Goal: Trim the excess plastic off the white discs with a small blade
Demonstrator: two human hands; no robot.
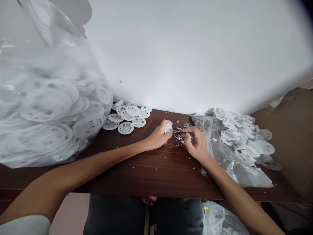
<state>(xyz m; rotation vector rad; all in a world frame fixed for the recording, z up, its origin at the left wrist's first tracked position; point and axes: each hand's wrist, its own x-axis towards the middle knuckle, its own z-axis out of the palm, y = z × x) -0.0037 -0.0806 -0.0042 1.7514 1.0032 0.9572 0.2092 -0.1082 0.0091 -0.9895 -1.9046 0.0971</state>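
My left hand grips a round white plastic part by its edge, tilted up over the table. In my right hand is a screwdriver with a dark blue handle. Its thin metal shaft points left, and the tip reaches the face of the white part. Whether a screw sits under the tip is too small to tell. Small metal pieces lie scattered on the table between and behind my hands.
Loose white slotted discs lie at the back left, beside a large clear bag full of them. On the right, white parts are heaped on clear plastic bags. A white wall borders the brown table; a cardboard box stands right.
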